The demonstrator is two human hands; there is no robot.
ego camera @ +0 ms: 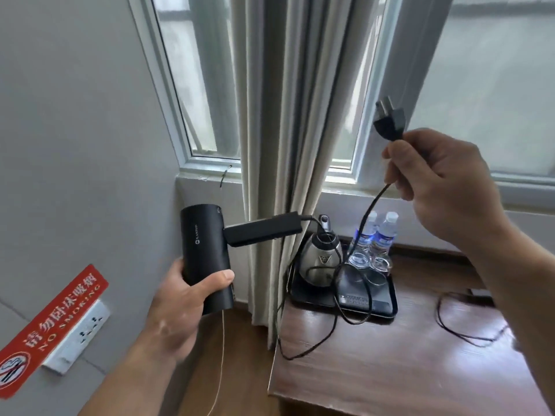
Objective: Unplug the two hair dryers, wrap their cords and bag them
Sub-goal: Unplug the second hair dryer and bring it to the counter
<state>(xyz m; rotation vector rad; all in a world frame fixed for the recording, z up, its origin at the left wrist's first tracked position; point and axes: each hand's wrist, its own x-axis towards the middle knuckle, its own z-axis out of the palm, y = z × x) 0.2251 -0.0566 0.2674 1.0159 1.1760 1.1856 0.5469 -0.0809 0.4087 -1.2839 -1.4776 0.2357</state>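
The hair dryer (204, 244) is held up in the near left, in front of the grey wall. The left hand (180, 307) is wrapped round the lower end of its barrel, thumb across the front. It is a smooth matt black cylinder, rigid, probably light enough for 1 hand but a little slippery. The barrel or the flat folding handle (264, 229), which sticks out to the right, are the safe places to grip.

The cord (365, 217) leaves the tip of that handle, sags in loose loops over the table, then climbs to the right hand (435, 172), which is closed round it just below the plug (390, 118). It looks like limp, springy round rubber. It should coil easily but will want to unwind, so it needs holding near the end. The plug is hard, angular and black, with its prongs free in the air in front of the window.

Only 1 dryer is in view.

The table (390, 370) is dark glossy wood. On its far side sits a black tray (387, 310), holding a rounded polished steel kettle (318, 259), 2 clear plastic bottles (384, 232) and 2 glasses (359, 261). A second thin black lead (456, 328) lies on the right of the table, and it may belong to the other dryer.
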